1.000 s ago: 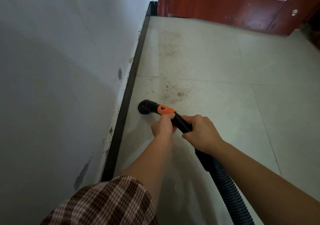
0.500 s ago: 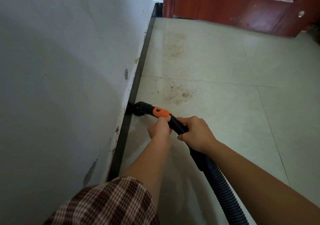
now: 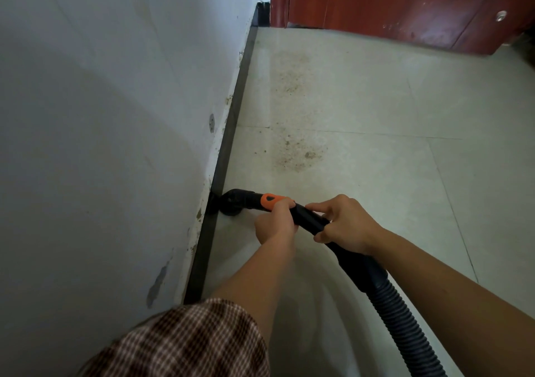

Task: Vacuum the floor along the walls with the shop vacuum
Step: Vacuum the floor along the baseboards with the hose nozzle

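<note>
Both the left hand (image 3: 275, 221) and right hand (image 3: 346, 226) are gripping the black, orange-collared vacuum wand (image 3: 308, 219) at centre frame, steadying its round black nozzle (image 3: 231, 202) against the dark baseboard (image 3: 228, 150).

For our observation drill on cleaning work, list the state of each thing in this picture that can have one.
nozzle, on the floor, against the baseboard
left hand, grips the tube at its orange collar
right hand, grips the tube farther back
hose, attached, trailing back
dirt patch, on the tiles, not yet vacuumed
door, shut
</note>
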